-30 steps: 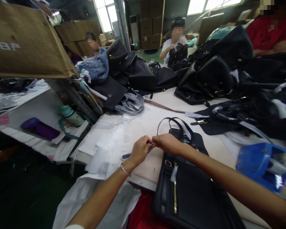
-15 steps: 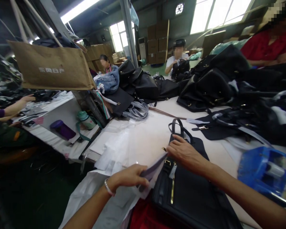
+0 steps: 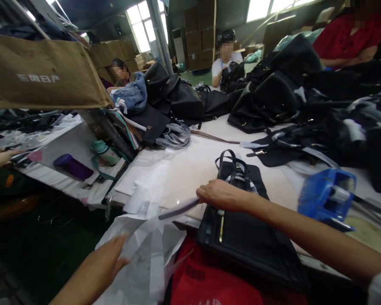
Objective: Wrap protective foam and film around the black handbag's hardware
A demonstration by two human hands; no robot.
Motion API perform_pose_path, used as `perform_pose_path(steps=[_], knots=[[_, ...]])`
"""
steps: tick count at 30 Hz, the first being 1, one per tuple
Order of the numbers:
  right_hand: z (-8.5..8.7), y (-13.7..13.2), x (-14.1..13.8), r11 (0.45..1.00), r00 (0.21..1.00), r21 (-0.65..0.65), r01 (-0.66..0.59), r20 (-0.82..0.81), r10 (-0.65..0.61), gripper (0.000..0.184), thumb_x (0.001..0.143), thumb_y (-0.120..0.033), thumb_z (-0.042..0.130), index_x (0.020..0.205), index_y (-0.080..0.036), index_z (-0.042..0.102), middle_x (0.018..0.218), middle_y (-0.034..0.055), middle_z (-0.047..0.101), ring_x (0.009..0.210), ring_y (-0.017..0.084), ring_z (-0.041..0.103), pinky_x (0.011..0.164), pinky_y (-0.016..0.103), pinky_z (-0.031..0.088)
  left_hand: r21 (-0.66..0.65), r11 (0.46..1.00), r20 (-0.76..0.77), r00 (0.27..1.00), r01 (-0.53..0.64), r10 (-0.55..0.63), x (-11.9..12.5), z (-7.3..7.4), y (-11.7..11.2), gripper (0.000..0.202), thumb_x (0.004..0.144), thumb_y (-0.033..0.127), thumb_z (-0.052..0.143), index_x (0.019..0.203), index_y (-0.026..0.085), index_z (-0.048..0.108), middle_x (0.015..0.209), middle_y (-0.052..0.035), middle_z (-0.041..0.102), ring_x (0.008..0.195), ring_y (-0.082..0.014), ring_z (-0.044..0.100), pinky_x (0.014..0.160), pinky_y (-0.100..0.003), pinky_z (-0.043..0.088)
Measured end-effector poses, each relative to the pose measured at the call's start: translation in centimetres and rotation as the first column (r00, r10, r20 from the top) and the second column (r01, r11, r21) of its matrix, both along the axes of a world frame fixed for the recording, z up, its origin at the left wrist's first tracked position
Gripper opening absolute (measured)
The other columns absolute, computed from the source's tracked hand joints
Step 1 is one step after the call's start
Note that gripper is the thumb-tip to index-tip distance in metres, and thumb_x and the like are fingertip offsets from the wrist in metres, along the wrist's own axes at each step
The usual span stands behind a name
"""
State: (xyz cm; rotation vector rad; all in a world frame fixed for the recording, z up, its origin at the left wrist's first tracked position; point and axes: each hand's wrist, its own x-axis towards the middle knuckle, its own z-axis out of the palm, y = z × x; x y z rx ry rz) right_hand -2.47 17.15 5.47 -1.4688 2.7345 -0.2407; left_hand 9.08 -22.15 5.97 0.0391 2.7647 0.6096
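A black backpack (image 3: pixel 249 241) lies flat at the table's near edge, its handles pointing away from me and a gold zip on its side. My right hand (image 3: pixel 224 195) is closed over its upper part, gripping a grey strap (image 3: pixel 180 208) in thin wrapping. From there the strap runs left and down towards my left hand (image 3: pixel 106 260). My left fingertips appear closed on its pale far end, though blur makes that end faint. The thumb stands apart below. White wrapping sheets (image 3: pixel 136 262) hang beneath the strap.
Black bags (image 3: pixel 266 97) are heaped at the back, with two co-workers behind and one at right. A blue tape dispenser (image 3: pixel 327 195) stands right. Below the edge is a red bag (image 3: pixel 206 279). A brown bag (image 3: pixel 47 72) hangs left, above a purple bottle (image 3: pixel 73 166).
My left hand has moved left and down, away from the backpack, and the strap stretches longer between my hands. My right hand has shifted left and nearer. The view has turned slightly right and down.
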Motion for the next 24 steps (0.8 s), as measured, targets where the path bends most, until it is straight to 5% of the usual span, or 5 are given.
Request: perform_pose_path(steps=[4, 8, 11, 15, 24], knots=[[0.8, -2.5, 1.2, 0.998, 0.998, 0.004, -0.065, -0.013, 0.065, 0.014, 0.097, -0.021, 0.039, 0.097, -0.014, 0.051, 0.085, 0.0065, 0.063, 0.070, 0.018, 0.059, 0.064, 0.030, 0.036, 0.328, 0.916, -0.142, 0.971, 0.231, -0.194, -4.6, 3.6, 10.0, 0.060, 0.080, 0.038, 0.063, 0.137, 0.033, 0.045, 0.144, -0.0019, 0.045, 0.132, -0.0265, 0.041, 0.112, -0.037, 0.028], [1.5, -3.5, 2.5, 0.997, 0.997, -0.013, -0.071, -0.018, 0.070, 0.014, 0.098, -0.022, 0.039, 0.097, -0.014, 0.051, 0.087, 0.0076, 0.064, 0.072, 0.018, 0.060, 0.064, 0.030, 0.037, 0.558, 0.768, 0.012, 0.923, 0.314, -0.386, -6.8, 1.3, 15.2, 0.030, 0.090, 0.040, 0.048, 0.107, 0.022, 0.064, 0.101, -0.0064, 0.069, 0.096, -0.0231, 0.063, 0.088, -0.030, 0.046], [1.5, -2.5, 2.5, 0.999, 0.997, -0.036, -0.040, 0.059, 0.042, 0.024, 0.097, -0.034, 0.044, 0.109, -0.014, 0.050, 0.090, 0.0077, 0.066, 0.076, 0.018, 0.062, 0.063, 0.028, 0.037, 0.626, 0.745, 0.185, 0.884, 0.231, -0.429, -6.7, -1.2, 14.5, 0.036, 0.095, 0.045, 0.036, 0.090, 0.019, 0.060, 0.068, 0.0002, 0.061, 0.059, -0.0155, 0.057, 0.060, -0.025, 0.044], [1.3, 0.4, 1.2, 1.000, 0.983, 0.009, -0.011, 0.182, 0.009, 0.030, 0.094, -0.038, 0.050, 0.114, -0.016, 0.052, 0.086, 0.0055, 0.068, 0.075, 0.018, 0.063, 0.058, 0.026, 0.034, 0.516, 0.834, 0.206, 0.915, 0.199, -0.346, -5.9, -2.8, 11.0, 0.039, 0.094, 0.049, 0.036, 0.079, 0.018, 0.054, 0.064, 0.0032, 0.053, 0.052, -0.0116, 0.047, 0.052, -0.023, 0.036], [4.2, 0.8, -0.1, 0.992, 0.965, 0.054, -0.110, 0.243, 0.094, 0.025, 0.096, -0.034, 0.045, 0.097, -0.017, 0.063, 0.078, 0.0049, 0.067, 0.068, 0.016, 0.060, 0.057, 0.027, 0.029, 0.449, 0.871, 0.102, 0.957, 0.199, -0.271, -4.1, -0.3, 10.9, 0.044, 0.097, 0.042, 0.030, 0.078, 0.019, 0.062, 0.069, -0.0004, 0.063, 0.069, -0.0159, 0.058, 0.069, -0.025, 0.039]])
